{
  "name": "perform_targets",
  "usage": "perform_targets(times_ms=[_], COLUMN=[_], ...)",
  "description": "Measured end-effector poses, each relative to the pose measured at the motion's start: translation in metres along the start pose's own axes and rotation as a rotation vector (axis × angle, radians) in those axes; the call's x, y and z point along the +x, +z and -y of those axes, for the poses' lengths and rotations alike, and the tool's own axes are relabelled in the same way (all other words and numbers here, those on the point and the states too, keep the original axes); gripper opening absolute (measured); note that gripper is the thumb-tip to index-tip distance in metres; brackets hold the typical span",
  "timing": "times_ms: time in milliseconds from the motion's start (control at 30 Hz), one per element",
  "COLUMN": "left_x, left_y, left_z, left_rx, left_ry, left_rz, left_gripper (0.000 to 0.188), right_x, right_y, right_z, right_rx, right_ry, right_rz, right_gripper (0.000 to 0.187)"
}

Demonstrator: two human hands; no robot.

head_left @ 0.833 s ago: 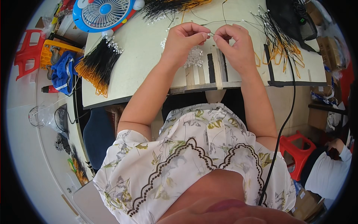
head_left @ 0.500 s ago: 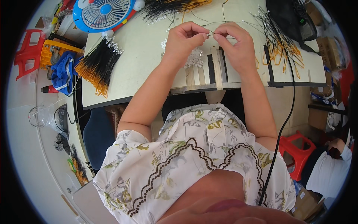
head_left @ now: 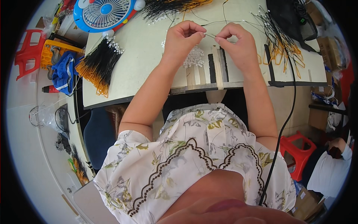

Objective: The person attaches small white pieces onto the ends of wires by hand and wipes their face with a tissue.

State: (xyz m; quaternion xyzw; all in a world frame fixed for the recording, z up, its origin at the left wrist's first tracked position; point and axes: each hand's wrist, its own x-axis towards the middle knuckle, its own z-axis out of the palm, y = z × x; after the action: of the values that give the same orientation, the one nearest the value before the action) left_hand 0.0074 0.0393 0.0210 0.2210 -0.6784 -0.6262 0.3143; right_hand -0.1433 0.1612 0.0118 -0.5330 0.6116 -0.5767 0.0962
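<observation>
My left hand (head_left: 183, 42) is closed in a pinch above the table, with a tiny white connector just showing at the thumb and fingertip. Facing it, my right hand (head_left: 238, 45) pinches a thin black wire (head_left: 211, 36), whose ends point toward the left fingertips. A narrow gap separates the two hands. Below my left hand lies a heap of small white connectors (head_left: 194, 58). Beside the heap, wood and black strips (head_left: 212, 69) are fixed at the table's near edge. More black wires with orange ends (head_left: 279, 48) are spread right of my right hand.
On the white table (head_left: 141, 71), a bundle of black-and-orange wires (head_left: 100, 63) lies left, another (head_left: 175, 7) at the back. A blue toy-shaped fan (head_left: 106, 11) stands back left, a black mesh bag (head_left: 292, 20) back right. A black cable (head_left: 290, 112) hangs over the right edge.
My hands have drawn slightly apart, the right one moving a little to the right. The wire's ends now show in the gap between the fingertips.
</observation>
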Motion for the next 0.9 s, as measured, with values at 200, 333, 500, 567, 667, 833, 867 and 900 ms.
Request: perform_targets(times_ms=[200, 333, 500, 567, 667, 833, 867, 900], left_x=[-0.0012, -0.0005, -0.0019, -0.0017, -0.0018, -0.002, -0.0018, -0.0018], left_y=[0.0019, 0.0008, 0.0026, 0.0029, 0.0025, 0.0021, 0.0019, 0.0024], left_z=[-0.0023, -0.0006, -0.0018, -0.0017, -0.0014, 0.0, 0.0009, 0.0011], left_rx=[-0.04, -0.068, -0.08, -0.076, -0.071, 0.031, 0.078, 0.078], left_ry=[0.003, -0.026, -0.049, -0.059, -0.06, -0.029, -0.002, -0.002], left_rz=[0.035, 0.063, 0.07, 0.066, 0.074, 0.073, 0.075, 0.075], left_gripper=[0.011, 0.012, 0.012, 0.012, 0.013, 0.012, 0.012, 0.012], right_x=[-0.0001, -0.0006, -0.0008, -0.0006, -0.0007, -0.0001, 0.0, 0.0], right_y=[0.0012, 0.002, 0.002, 0.0015, 0.0015, 0.0018, 0.0025, 0.0029], right_z=[-0.0007, 0.0013, 0.0027, 0.0007, 0.0024, 0.0007, 0.0009, 0.001], right_rx=[0.016, -0.003, -0.042, -0.046, -0.053, -0.078, -0.113, -0.147], right_ry=[0.112, 0.13, 0.101, 0.082, 0.073, 0.027, 0.008, -0.012], right_rz=[0.047, 0.037, 0.029, 0.039, 0.044, 0.05, 0.048, 0.045], right_gripper=[0.01, 0.011, 0.013, 0.013, 0.014, 0.014, 0.013, 0.013])
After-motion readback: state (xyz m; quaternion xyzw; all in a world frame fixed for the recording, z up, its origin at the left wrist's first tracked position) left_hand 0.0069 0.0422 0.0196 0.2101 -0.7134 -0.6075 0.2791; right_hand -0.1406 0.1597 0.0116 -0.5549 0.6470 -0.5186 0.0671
